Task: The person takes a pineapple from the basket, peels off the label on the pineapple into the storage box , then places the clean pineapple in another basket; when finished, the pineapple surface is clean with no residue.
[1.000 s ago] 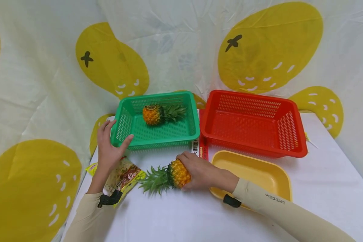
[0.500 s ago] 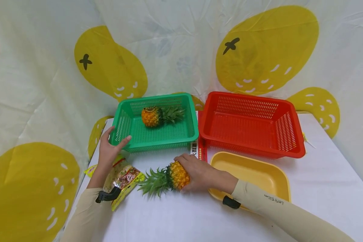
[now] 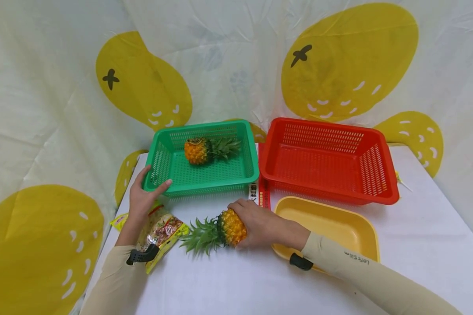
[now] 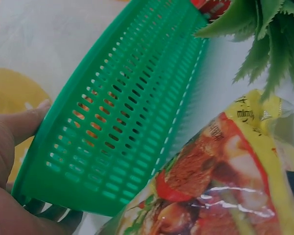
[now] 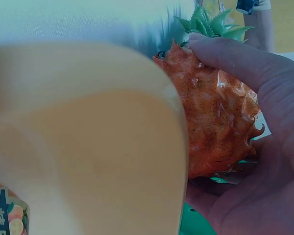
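Note:
My left hand (image 3: 139,197) holds the near-left corner of a green plastic basket (image 3: 205,188). In the left wrist view its thumb lies along the rim and its other fingers reach round the corner of the slotted basket wall (image 4: 132,103). One pineapple (image 3: 197,151) lies on its side inside that basket. My right hand (image 3: 260,224) grips a second pineapple (image 3: 233,227) by its orange body, with the leaves (image 3: 202,236) pointing left. In the right wrist view, thumb and fingers wrap this pineapple (image 5: 215,117) from either side.
A yellow printed food packet (image 3: 165,232) lies beneath my left forearm. The red basket (image 3: 327,190) stands right of the green one. Below it sits a shallow yellow tray (image 3: 339,223), partly under my right arm. A red-and-white package (image 3: 263,192) shows between the baskets.
My left hand has closed in on the green basket's corner and now holds it. More of the packet's printed front shows. The right hand keeps its grip on the pineapple in the same spot.

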`<state>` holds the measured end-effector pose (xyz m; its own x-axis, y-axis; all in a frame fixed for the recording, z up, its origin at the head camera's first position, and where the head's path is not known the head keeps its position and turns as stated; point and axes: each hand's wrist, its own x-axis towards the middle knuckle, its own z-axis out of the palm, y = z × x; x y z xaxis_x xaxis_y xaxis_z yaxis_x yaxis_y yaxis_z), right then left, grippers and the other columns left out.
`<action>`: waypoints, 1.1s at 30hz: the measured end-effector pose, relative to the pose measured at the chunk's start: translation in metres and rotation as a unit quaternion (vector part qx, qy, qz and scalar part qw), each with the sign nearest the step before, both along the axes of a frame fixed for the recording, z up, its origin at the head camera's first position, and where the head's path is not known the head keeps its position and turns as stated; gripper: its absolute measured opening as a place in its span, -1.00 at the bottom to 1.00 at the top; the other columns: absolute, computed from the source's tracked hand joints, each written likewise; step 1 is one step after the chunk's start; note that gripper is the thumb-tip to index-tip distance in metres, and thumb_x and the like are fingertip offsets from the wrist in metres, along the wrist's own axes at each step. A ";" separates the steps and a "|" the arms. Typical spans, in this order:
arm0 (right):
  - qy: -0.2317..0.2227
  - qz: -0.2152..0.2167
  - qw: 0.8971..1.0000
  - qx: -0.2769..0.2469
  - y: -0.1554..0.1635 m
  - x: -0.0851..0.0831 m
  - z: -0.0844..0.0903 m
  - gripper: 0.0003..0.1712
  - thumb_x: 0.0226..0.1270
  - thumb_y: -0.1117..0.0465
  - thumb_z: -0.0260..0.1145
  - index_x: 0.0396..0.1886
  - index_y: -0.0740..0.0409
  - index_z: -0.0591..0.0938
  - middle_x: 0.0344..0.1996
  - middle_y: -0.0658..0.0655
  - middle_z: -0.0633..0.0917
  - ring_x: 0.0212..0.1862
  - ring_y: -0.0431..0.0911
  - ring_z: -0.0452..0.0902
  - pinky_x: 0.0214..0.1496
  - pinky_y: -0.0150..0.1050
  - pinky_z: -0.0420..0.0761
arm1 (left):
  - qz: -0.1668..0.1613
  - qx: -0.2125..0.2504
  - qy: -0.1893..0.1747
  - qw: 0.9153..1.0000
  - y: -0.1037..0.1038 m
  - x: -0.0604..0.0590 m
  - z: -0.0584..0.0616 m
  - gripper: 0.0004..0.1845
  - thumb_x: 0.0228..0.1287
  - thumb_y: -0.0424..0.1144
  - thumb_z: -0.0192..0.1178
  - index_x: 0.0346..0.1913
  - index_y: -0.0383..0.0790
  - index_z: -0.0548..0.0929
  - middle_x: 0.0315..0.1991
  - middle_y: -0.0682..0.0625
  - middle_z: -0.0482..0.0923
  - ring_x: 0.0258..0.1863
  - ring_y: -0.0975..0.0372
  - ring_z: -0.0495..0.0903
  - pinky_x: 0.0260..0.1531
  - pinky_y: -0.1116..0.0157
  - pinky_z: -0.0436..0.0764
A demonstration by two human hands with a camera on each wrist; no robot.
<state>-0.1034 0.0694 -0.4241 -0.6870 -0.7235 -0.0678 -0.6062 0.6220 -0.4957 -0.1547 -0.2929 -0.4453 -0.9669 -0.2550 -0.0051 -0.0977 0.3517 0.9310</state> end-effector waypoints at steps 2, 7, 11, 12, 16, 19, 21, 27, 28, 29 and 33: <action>-0.001 0.000 1.000 -0.003 0.000 0.000 0.000 0.14 -0.02 -0.10 0.77 0.47 0.25 0.41 0.25 0.13 0.52 0.20 -0.01 0.47 0.18 -0.04 0.65 | 0.004 0.014 -0.003 1.000 0.000 0.000 0.000 0.01 0.26 -0.04 0.57 0.69 0.07 0.22 0.66 -0.08 0.08 0.59 -0.03 0.11 0.49 -0.09 0.24; -0.006 -0.003 1.000 -0.013 0.000 -0.002 0.001 0.09 -0.03 -0.10 0.77 0.42 0.20 0.44 0.20 0.09 0.56 0.11 -0.08 0.50 0.07 -0.14 0.68 | 0.011 0.037 -0.013 0.999 0.001 -0.001 0.000 0.02 0.28 -0.05 0.56 0.70 0.14 0.20 0.65 -0.07 0.09 0.56 -0.02 0.16 0.47 -0.06 0.29; -0.015 -0.003 1.000 -0.020 0.001 -0.003 0.006 0.08 -0.03 -0.14 0.75 0.41 0.17 0.45 0.20 0.07 0.57 0.07 -0.11 0.50 0.00 -0.20 0.67 | 0.016 0.048 -0.023 0.998 0.001 -0.001 -0.001 0.03 0.28 -0.04 0.56 0.70 0.17 0.18 0.65 -0.07 0.10 0.56 0.00 0.17 0.46 -0.04 0.31; -0.020 -0.001 0.999 -0.026 0.002 -0.003 0.009 0.07 -0.03 -0.13 0.75 0.41 0.17 0.45 0.20 0.06 0.57 0.07 -0.11 0.50 -0.01 -0.20 0.67 | 0.016 0.051 -0.025 0.998 0.001 -0.002 -0.002 0.03 0.29 -0.04 0.55 0.70 0.18 0.17 0.64 -0.07 0.10 0.56 0.00 0.17 0.46 -0.04 0.31; -0.030 0.005 0.998 -0.050 0.005 -0.005 0.025 0.07 -0.04 -0.10 0.77 0.40 0.19 0.47 0.16 0.04 0.60 0.07 -0.11 0.51 0.03 -0.18 0.67 | 0.017 0.060 -0.028 0.998 0.001 -0.002 -0.003 0.03 0.29 -0.05 0.55 0.70 0.20 0.16 0.65 -0.05 0.09 0.56 0.02 0.17 0.46 -0.03 0.31; -0.030 -0.002 0.998 -0.064 0.011 -0.008 0.038 0.07 -0.06 -0.09 0.78 0.40 0.18 0.48 0.14 0.03 0.61 0.06 -0.10 0.52 0.02 -0.16 0.67 | 0.017 0.068 -0.030 0.997 0.001 -0.002 -0.003 0.04 0.29 -0.04 0.55 0.71 0.24 0.15 0.66 -0.03 0.08 0.57 0.03 0.15 0.48 -0.02 0.29; -0.027 -0.010 0.997 -0.069 0.016 -0.010 0.047 0.08 -0.07 -0.09 0.78 0.41 0.16 0.48 0.15 0.03 0.61 0.06 -0.09 0.52 0.00 -0.17 0.67 | 0.017 0.071 -0.031 0.997 0.002 -0.002 -0.003 0.04 0.29 -0.03 0.55 0.71 0.25 0.15 0.66 -0.03 0.07 0.57 0.04 0.14 0.49 -0.01 0.27; -0.020 -0.022 0.995 -0.096 0.037 -0.019 0.069 0.08 -0.06 -0.07 0.78 0.42 0.20 0.47 0.13 0.03 0.62 0.04 -0.09 0.54 -0.03 -0.18 0.69 | 0.021 0.076 -0.031 0.996 0.003 -0.002 -0.004 0.03 0.28 0.01 0.55 0.70 0.24 0.16 0.67 -0.02 0.06 0.58 0.05 0.13 0.49 0.01 0.26; -0.019 -0.023 0.995 -0.100 0.041 -0.021 0.073 0.06 -0.05 -0.06 0.78 0.41 0.19 0.48 0.12 0.03 0.63 0.03 -0.09 0.54 -0.05 -0.18 0.69 | 0.023 0.077 -0.032 0.996 0.002 -0.002 -0.004 0.03 0.28 0.02 0.55 0.70 0.25 0.16 0.67 -0.01 0.06 0.58 0.05 0.12 0.49 0.01 0.27; -0.017 -0.024 0.994 -0.103 0.045 -0.023 0.077 0.06 -0.04 -0.06 0.77 0.42 0.20 0.47 0.11 0.02 0.63 0.03 -0.09 0.55 -0.05 -0.18 0.69 | 0.024 0.079 -0.033 0.996 0.002 -0.002 -0.005 0.03 0.28 0.03 0.55 0.70 0.26 0.16 0.67 -0.01 0.05 0.58 0.05 0.11 0.49 0.01 0.27; -0.012 -0.045 0.993 -0.113 0.064 -0.032 0.096 0.06 -0.06 -0.09 0.78 0.41 0.14 0.49 0.08 -0.01 0.64 -0.01 -0.10 0.56 -0.07 -0.17 0.70 | 0.028 0.088 -0.039 0.995 0.002 -0.002 -0.006 0.03 0.26 0.06 0.55 0.69 0.30 0.17 0.67 0.01 0.03 0.59 0.05 0.10 0.48 0.01 0.28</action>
<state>-0.1353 0.1337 -0.3280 -0.7498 -0.6578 0.0718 -0.5393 0.5446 -0.6424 -0.1565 -0.2909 -0.4509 -0.9458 -0.2980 -0.1288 -0.1872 0.1765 0.9663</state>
